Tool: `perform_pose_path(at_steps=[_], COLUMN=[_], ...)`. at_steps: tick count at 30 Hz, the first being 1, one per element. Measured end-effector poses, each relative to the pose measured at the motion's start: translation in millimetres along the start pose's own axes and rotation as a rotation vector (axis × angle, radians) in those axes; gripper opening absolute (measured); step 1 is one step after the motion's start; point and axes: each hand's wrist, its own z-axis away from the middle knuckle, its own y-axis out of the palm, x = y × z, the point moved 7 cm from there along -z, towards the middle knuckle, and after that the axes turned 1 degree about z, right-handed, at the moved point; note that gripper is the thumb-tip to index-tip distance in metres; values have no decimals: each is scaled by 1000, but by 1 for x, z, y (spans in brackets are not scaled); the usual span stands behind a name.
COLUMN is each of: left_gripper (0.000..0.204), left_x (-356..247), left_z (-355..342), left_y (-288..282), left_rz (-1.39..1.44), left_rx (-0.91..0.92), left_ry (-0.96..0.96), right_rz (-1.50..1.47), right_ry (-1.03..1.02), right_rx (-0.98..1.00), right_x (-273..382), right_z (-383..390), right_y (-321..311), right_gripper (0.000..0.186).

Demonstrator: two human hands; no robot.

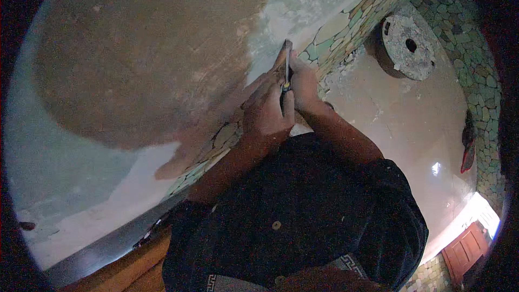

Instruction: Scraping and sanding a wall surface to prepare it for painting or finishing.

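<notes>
Frame centre: metal-bladed tool (pixel 288 62), left hand's (pixel 265 108) fingers clamped round its handle; right hand (pixel 305 84) beside blade, finger closure unclear. Upper left: brown patch (pixel 151 54) on pale-green wall (pixel 92 167). Upper right: crusted round drum (pixel 397 48) on beige floor (pixel 378 116). Lower right: reddish door (pixel 466 251).

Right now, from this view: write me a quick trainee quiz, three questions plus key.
1. What does the left hand grip, close beside the right hand?
2. True or false: the round drum is to the right of both hands in the picture.
3. What colour is the big patch on the wall?
A. Red
B. Brown
C. Black

Key:
1. A slim tool with a metal blade.
2. True.
3. B.
</notes>
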Motion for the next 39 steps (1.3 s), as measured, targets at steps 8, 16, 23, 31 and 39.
perform_pose_path(at_steps=[8, 16, 23, 31, 39], left_gripper=[33, 35, 40, 40, 32], left_x=[10, 7, -6, -8, -10], left_z=[-24, -37, -44, -74, -81], left_y=[22, 29, 31, 66, 81], left_rz=[-62, -42, -36, -117, -89], left_rx=[108, 79, 81, 128, 107], left_ry=[-88, -25, -15, -15, -54], right_rz=[97, 57, 108, -108, 146], right_ry=[-113, -148, -65, -91, -182], right_rx=[-113, -77, -69, -137, -77], right_x=[8, 11, -5, 12, 6], right_z=[-21, -33, -45, -65, -77], right_y=[-23, -28, -39, -71, -76], right_gripper=[51, 57, 64, 52, 56])
